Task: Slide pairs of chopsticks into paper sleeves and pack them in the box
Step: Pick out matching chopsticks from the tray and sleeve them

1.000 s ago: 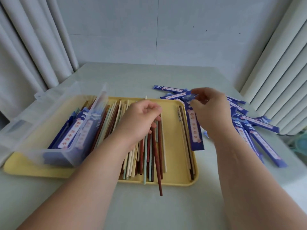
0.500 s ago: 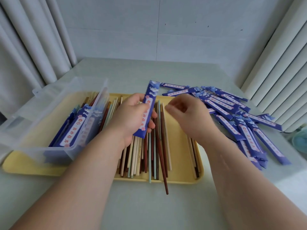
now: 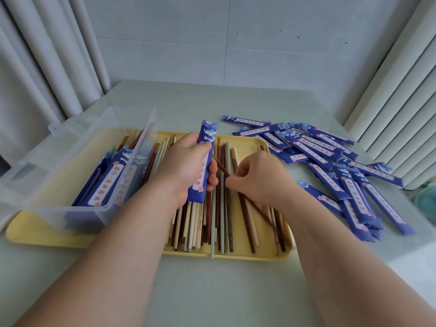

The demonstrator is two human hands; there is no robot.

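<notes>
- Chopsticks (image 3: 217, 223) lie loose and lengthwise in a yellow tray (image 3: 247, 256). The tray sits on the left and middle of the tabletop (image 3: 212, 293), nearer its front edge than its back edge.
- A clear plastic box (image 3: 82, 215) stands on the tray's left end and covers that part of it. Packed sleeves (image 3: 111, 182) lie slanted inside.
- A pile of blue sleeves (image 3: 330, 161) spreads toward the tabletop's right edge, just beside the tray's right rim. Whether they are filled cannot be told.
- Pale curtains (image 3: 35, 67) hang behind the back left corner, and more hang along the right edge.
- The left hand (image 3: 186, 168) has its fingers and thumb wrapped round a blue sleeve (image 3: 207, 134). It holds the sleeve nearly upright over the middle of the tray and hides the sticks beneath.
- The right hand (image 3: 259, 178), fingers curled, pinches a dark brown chopstick (image 3: 221, 167). The stick's far tip is just beside the sleeve's right edge.
- Both forearms cross the tray's near rim and block parts of the heap.
- The sticks are slim and come in brown, dark red, cream and pale green. One pale green stick overhangs the near rim.
- The held sleeve is deep blue with white clouds at its notched top. It carries a white label strip with red characters and a pink flower.
</notes>
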